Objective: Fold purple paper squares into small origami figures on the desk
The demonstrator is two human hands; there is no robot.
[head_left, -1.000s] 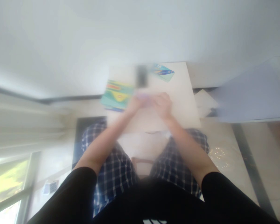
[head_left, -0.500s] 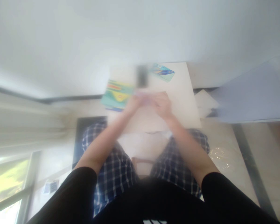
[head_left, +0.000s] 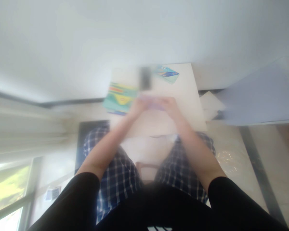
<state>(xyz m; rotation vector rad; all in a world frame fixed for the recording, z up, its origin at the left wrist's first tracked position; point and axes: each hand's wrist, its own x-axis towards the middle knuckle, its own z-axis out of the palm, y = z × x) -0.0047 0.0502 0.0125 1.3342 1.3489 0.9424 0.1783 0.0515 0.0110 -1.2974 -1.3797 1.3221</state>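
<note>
Over the white table [head_left: 189,109], my left hand [head_left: 137,106] and my right hand [head_left: 170,104] are closed on a pale purple sheet [head_left: 156,106], which looks like paper. Blur hides its folds and exact edges, and my fingers cover part of it. Just beyond the sheet lies a dark rectangular object [head_left: 145,78], too blurred to name. Left of my left hand is a green and yellow printed packet or booklet [head_left: 119,99]. A blue and teal printed piece [head_left: 168,73] with a pointed end rests at the table's far side.
A white wall [head_left: 144,32] rises behind the table. To the right are a large pale lilac panel [head_left: 262,96] and a white angular piece [head_left: 210,104]. My legs in checked trousers [head_left: 120,173] flank the table's near edge. A window [head_left: 9,183] is at lower left.
My right hand has shifted slightly and its fingers now lie straighter along the purple sheet, more of which shows between my hands. The things on the table stay put.
</note>
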